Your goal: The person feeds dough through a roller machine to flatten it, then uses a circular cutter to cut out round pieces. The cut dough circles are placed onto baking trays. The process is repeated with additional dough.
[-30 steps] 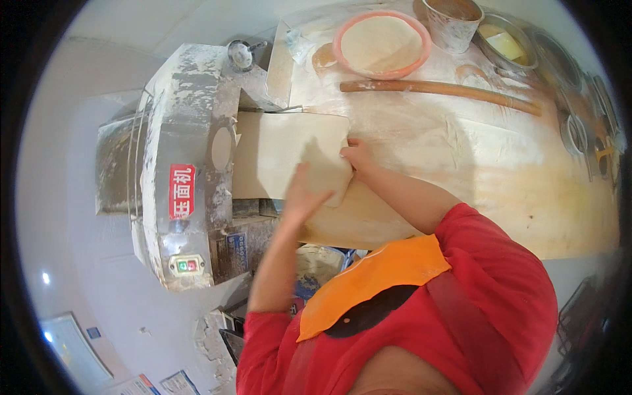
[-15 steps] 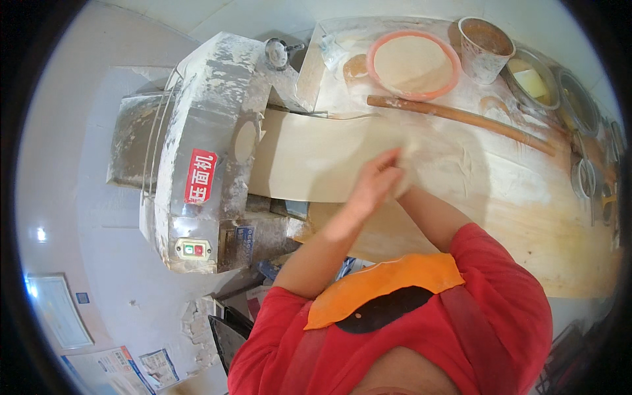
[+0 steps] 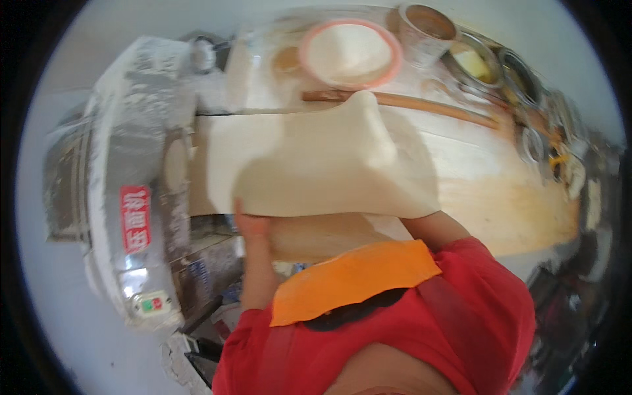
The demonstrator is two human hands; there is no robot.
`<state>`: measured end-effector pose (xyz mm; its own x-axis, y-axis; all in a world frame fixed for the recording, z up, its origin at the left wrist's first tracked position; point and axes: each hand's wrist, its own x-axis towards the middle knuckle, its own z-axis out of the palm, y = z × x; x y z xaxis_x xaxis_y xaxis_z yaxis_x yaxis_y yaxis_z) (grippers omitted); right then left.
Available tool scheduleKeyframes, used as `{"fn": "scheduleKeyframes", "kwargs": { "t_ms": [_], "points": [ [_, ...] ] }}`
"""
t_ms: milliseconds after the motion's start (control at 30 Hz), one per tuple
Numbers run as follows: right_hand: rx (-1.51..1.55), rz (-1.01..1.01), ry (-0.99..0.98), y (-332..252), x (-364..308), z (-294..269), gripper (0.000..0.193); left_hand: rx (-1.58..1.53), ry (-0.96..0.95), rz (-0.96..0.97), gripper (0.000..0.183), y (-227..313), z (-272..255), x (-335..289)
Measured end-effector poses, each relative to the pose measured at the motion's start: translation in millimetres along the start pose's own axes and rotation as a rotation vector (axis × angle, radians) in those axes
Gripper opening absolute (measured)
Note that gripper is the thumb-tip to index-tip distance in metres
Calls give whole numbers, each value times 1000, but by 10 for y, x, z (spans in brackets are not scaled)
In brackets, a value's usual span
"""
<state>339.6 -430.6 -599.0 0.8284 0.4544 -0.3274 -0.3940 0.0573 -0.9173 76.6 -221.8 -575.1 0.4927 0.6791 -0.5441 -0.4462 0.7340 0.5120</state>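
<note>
Your dough sheet (image 3: pixel 289 164) runs lengthwise left-to-right, near edge at your left fingers (image 3: pixel 239 209), too blurry to call open or gripping; right fingers hidden underneath, can't tell. Red white-lettered label (image 3: pixel 135 219) sits further left.

Pale wood worktop (image 3: pixel 503 210), flour-dusted. Along far edge, L to R: pink-rimmed basin (image 3: pixel 396 55), white tub (image 3: pixel 421 47), metal bowl (image 3: pixel 455 74), 2nd metal bowl (image 3: pixel 530 71) twd far R corner. Wooden rolling pin (image 3: pixel 434 108) just nearer, approx. parallel to far edge. Yellow tool (image 3: pixel 559 160) nr R edge. Dough sheet (image 3: pixel 296 164) over L part; contact w/ top unclear.
</note>
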Motion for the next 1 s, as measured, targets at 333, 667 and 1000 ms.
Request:
{"fn": "scheduleKeyframes", "kwargs": {
  "t_ms": [333, 667, 1000],
  "points": [
    [-261, 69, 328, 38, -797, -1548, 32, 124, 96, 300, 50, 656, -303, 337],
    [-822, -74, 224, 31, -880, -2401, 36, 39, 23, 125, 44, -71, -294, 107],
    [-1286, -374, 81, -285, -1007, -4034, 40, 90, 267, 75, 42, -1335, -22, -706]
  ]
}}
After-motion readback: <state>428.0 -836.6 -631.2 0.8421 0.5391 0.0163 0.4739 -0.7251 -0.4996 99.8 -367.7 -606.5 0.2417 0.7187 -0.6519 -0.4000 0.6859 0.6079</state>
